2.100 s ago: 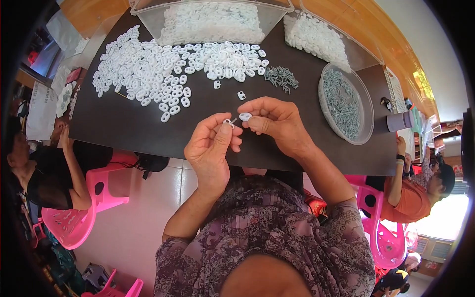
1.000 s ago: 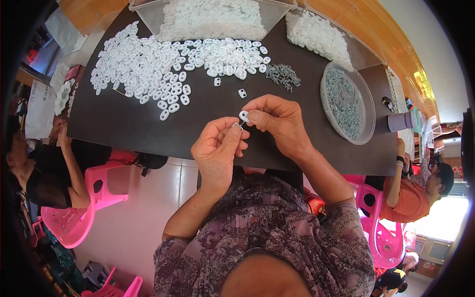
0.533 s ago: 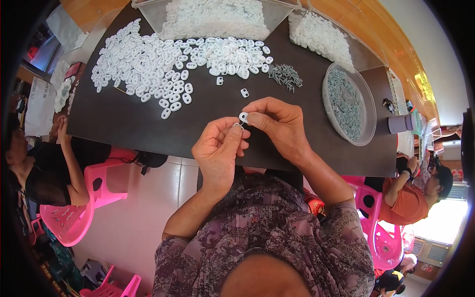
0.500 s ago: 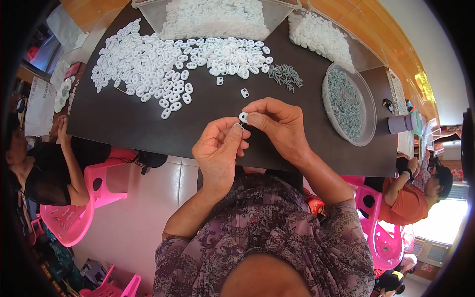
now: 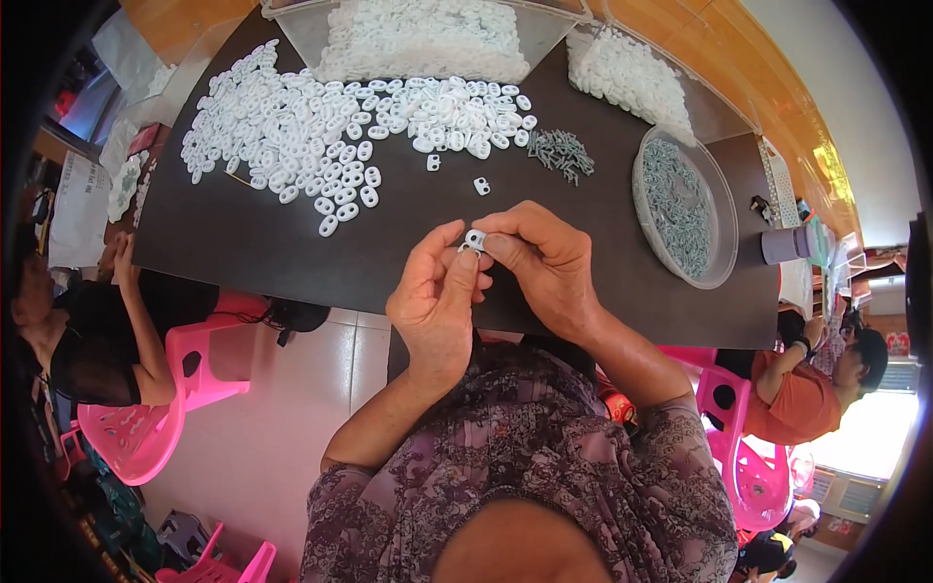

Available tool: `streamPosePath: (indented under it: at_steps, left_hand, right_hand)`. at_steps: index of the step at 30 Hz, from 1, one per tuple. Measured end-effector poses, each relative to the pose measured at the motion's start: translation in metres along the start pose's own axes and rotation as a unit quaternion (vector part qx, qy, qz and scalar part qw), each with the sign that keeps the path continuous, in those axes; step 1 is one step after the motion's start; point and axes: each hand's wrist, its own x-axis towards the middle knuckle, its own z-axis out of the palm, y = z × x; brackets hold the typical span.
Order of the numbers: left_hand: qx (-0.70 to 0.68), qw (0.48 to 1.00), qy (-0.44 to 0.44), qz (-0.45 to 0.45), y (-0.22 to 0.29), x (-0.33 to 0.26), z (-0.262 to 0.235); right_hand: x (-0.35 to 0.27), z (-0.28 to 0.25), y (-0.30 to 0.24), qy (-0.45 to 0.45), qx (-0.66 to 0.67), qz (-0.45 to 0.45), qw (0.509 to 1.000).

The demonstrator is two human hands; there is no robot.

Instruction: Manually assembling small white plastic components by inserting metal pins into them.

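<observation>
1. A small white plastic piece (image 5: 475,239) is held above the near edge of the dark desk (image 5: 292,262), between both hands
2. The left hand (image 5: 434,306) is raised with its grip pressed together; thumb and forefinger are pinched on the lower left side of the piece
3. The right hand (image 5: 544,262) is closed over the piece from the right, its fingertips pinched on the upper edge
4. The piece is judged to be light, stiff and smooth; slipping is likely if the pinch is relaxed. It is best taken by its flat outer edges, with the holes left free
5. A wide spread of like white pieces (image 5: 321,136) is laid on the far left of the desk, and two single ones lie apart nearer the hands
6. A small heap of grey metal parts (image 5: 562,154) lies just beside the spread; a round clear tray (image 5: 724,228) of the same parts stands well to the right
7. Clear bins (image 5: 301,29) of white pieces are set along the far edge
</observation>
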Motion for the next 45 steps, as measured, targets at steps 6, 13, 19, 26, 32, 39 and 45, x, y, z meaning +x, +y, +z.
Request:
streamPosePath:
  at_steps: [6, 13, 19, 26, 32, 39, 45]
  left_hand:
    - [-0.013, 1.0, 0.002, -0.001, 0.0, 0.0, 0.001]
    - [-0.07, 0.998, -0.011, -0.003, 0.0, 0.004, 0.001]
    - [-0.085, 0.996, -0.008, -0.013, 0.005, 0.006, 0.001]
    - [-0.103, 0.994, 0.004, -0.04, 0.009, 0.005, 0.001]
    - [-0.106, 0.994, -0.004, -0.04, 0.009, 0.005, -0.002]
    - [-0.072, 0.997, -0.013, -0.025, 0.008, 0.004, -0.002]
    - [-0.085, 0.996, -0.009, -0.026, 0.008, 0.005, -0.003]
  right_hand:
    - [-0.003, -0.001, 0.0, -0.023, -0.043, -0.018, 0.999]
    - [-0.006, 0.002, -0.006, 0.005, -0.034, -0.033, 0.999]
    - [-0.005, 0.002, -0.01, 0.001, -0.1, -0.097, 0.99]
    - [-0.002, 0.001, -0.005, 0.016, -0.171, -0.172, 0.97]
    - [-0.001, 0.001, -0.005, 0.016, -0.214, -0.21, 0.954]
    - [-0.001, 0.001, -0.002, 0.018, -0.227, -0.221, 0.948]
    - [-0.003, 0.004, -0.002, 0.034, -0.221, -0.21, 0.952]
